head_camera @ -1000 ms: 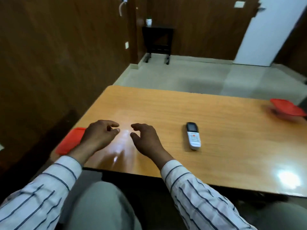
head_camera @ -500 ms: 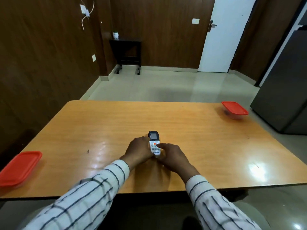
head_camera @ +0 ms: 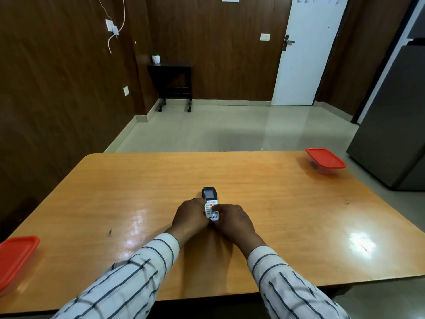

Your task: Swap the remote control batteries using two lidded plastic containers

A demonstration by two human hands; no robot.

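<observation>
Remote (head_camera: 210, 203) lies face up at mid-table, long axis running straight away from the person, dark screen end far, white button end near. Both hands are on the near end: left hand (head_camera: 190, 216) curled against its left edge, right hand (head_camera: 233, 218) curled on the right side w/ a fingertip over the buttons. Fingers look closed round the body from both sides, but whether it's actually lifted off the table (head_camera: 138, 192) can't be told; it looks to rest flat. Neither hand is nearer, they meet at the remote.

Battery door is prob. on the underside, so the next move likely needs a flip about that long axis, and w/ a grip on each side that should be easy.

Two red-lidded containers sit well apart from the remote: one at the near left edge (head_camera: 16, 259), partly cut off by the frame, closer to the left hand; one at the far right corner (head_camera: 325, 158), clear-bodied, a long reach for the right hand. Lids on both. Nothing lies between hands and either box. Small dark speck (head_camera: 110, 232) on the wood at left, out of the way.
</observation>
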